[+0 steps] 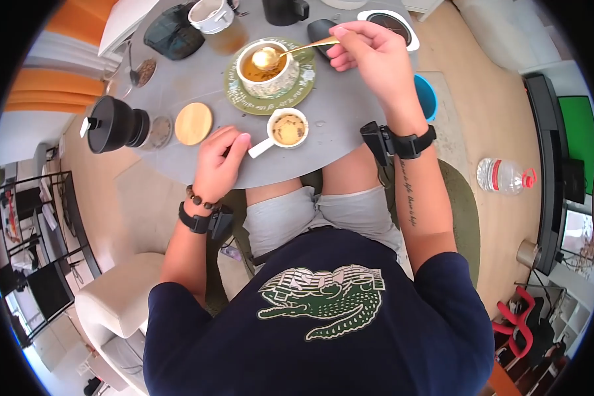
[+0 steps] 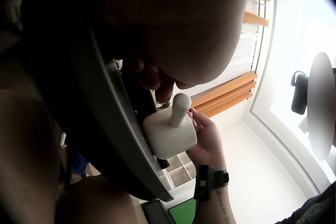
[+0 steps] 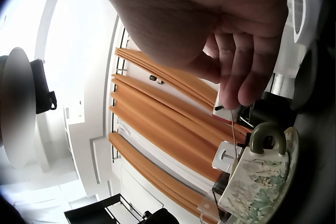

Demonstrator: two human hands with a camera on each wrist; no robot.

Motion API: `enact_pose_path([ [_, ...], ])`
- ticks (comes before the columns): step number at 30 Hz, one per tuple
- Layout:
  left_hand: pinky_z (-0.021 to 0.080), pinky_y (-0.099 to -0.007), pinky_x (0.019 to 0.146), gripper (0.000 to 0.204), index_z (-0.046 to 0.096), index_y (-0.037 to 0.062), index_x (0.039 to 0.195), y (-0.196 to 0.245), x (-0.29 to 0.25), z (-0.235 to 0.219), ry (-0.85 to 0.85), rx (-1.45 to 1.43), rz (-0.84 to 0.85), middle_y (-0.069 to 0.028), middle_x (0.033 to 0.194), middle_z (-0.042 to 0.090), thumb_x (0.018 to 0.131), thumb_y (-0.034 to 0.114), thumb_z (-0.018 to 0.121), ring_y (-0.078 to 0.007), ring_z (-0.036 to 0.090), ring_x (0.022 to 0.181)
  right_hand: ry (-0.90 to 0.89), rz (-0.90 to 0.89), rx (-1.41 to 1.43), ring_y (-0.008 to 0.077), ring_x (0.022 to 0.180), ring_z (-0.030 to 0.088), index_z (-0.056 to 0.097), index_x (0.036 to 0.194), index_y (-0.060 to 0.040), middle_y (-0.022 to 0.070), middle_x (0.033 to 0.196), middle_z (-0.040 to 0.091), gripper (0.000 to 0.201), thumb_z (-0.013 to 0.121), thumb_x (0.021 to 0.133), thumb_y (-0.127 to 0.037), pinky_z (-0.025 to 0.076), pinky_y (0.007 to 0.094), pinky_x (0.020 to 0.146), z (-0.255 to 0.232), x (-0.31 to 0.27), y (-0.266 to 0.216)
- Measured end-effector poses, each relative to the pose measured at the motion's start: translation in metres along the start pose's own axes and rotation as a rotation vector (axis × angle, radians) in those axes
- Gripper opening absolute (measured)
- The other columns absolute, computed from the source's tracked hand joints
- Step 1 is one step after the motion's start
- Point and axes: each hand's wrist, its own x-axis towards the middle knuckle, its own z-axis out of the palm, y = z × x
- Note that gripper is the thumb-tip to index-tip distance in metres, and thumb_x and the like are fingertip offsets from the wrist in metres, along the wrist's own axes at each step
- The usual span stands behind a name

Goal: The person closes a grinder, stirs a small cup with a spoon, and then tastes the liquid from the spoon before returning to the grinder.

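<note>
My right hand (image 1: 376, 63) pinches the handle of a gold spoon (image 1: 309, 47) between thumb and fingers. The spoon's round bowl lies over the amber liquid inside a patterned teacup (image 1: 280, 84), with dark bits floating there. Under the teacup is a green saucer (image 1: 236, 94) with white lettering. In the right wrist view the teacup's green handle (image 3: 266, 136) shows. My left hand (image 1: 221, 157) rests at the table's near edge, fingers loosely curled and holding nothing. Close to its thumb is the stubby handle of a small white pot (image 1: 262, 147) with pale, speckled contents.
A round wooden lid (image 1: 193, 123) and a black coffee grinder (image 1: 115, 124) are on the left of the grey table (image 1: 336, 135). Behind the teacup stand a dark container (image 1: 173, 33), a white-rimmed cup (image 1: 210, 16), a black mug (image 1: 285, 11) and a white-edged scale (image 1: 412, 41).
</note>
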Motion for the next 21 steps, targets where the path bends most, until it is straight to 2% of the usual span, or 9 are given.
enact_pose_path([
  [6,0.043,-0.0372,0.068,0.026,0.067,-0.0027,0.087,0.001,0.000,0.001,0.000,-0.009,-0.026,-0.0101,0.077,0.056,0.108,0.013,0.067,-0.0247,0.051,0.072,0.017,-0.006,0.013,0.0154,0.075,0.077,0.078,0.115,0.0051,0.0123,0.088,0.082,0.022,0.074,0.107,-0.015,0.063,0.0290,0.069,-0.009,-0.016,-0.015],
  [18,0.042,-0.0360,0.068,0.027,0.067,-0.0032,0.089,0.001,-0.001,0.001,-0.019,-0.037,-0.030,-0.0091,0.078,0.056,0.109,0.013,0.066,-0.0220,0.050,0.072,-0.034,-0.023,-0.016,0.0104,0.077,0.074,0.079,0.119,0.0021,0.0073,0.089,0.080,0.018,0.073,0.109,-0.010,0.060,0.0254,0.070,-0.027,-0.090,-0.039],
  [21,0.041,-0.0360,0.067,0.028,0.065,-0.0040,0.089,-0.003,-0.001,0.001,-0.003,-0.013,0.002,-0.0091,0.078,0.056,0.110,0.014,0.065,-0.0215,0.050,0.072,-0.066,-0.194,-0.160,0.0122,0.079,0.078,0.080,0.113,-0.0009,0.0064,0.087,0.081,0.013,0.075,0.106,-0.011,0.062,0.0272,0.072,-0.015,-0.099,-0.035],
])
